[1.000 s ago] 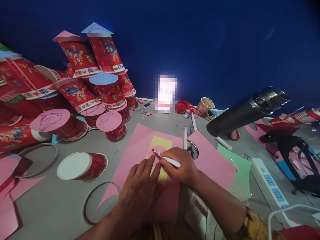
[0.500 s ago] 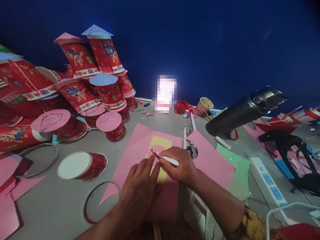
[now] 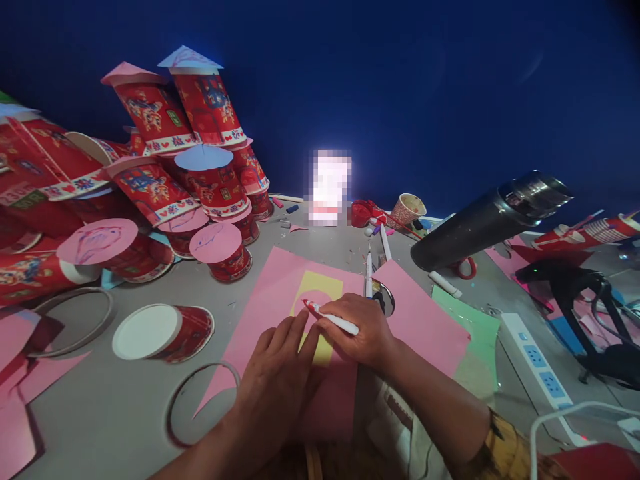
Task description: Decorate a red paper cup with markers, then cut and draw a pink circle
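My right hand (image 3: 363,330) is closed round a white marker with a red tip (image 3: 336,320). The tip points down and left, at a small round pink piece (image 3: 316,297) lying on a yellow paper strip (image 3: 327,283); whether it touches I cannot tell. Beneath the strip is a large pink paper sheet (image 3: 270,287). My left hand (image 3: 280,367) lies with fingers stretched out over the strip and sheet, its fingertips close to the marker, covering part of the round piece. Right of the sheet, the metal loops of what look like scissors (image 3: 385,298) show beside my right hand.
Stacked red paper cups (image 3: 150,183) with paper tops rise at the left. Nearer stands a cup with a white top (image 3: 150,331), beside a grey ring (image 3: 175,407). A black flask (image 3: 485,220), green sheet (image 3: 485,333) and power strip (image 3: 537,363) are on the right.
The view has shifted very slightly, so the cups sit a little further left. Both hands and the marker keep nearly the same pose.
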`<action>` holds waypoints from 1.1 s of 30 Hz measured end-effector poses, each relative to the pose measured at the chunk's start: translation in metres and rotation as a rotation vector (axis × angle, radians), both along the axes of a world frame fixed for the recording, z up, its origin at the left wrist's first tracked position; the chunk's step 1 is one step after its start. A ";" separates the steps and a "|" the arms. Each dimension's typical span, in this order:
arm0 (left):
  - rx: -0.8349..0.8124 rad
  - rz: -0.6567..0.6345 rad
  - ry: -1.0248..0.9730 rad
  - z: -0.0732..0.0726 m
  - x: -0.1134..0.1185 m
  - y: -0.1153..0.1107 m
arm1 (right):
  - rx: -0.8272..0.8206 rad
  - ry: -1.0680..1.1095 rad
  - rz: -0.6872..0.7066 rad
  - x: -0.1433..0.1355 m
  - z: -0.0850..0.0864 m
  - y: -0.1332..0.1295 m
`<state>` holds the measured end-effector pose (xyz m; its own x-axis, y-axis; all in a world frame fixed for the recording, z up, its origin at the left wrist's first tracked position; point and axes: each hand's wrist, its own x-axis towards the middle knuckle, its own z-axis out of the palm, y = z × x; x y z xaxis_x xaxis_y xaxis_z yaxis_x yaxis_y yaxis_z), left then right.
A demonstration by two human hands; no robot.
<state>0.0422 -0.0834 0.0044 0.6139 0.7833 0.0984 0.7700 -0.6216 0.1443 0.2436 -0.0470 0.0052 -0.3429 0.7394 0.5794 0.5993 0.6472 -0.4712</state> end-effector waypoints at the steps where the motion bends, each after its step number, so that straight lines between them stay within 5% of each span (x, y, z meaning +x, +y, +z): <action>1: -0.006 0.003 0.001 0.000 0.000 0.000 | 0.001 -0.009 0.000 0.000 0.000 0.000; 33: 0.009 -0.002 0.020 0.000 0.000 0.000 | 0.032 -0.072 -0.073 0.002 0.001 0.000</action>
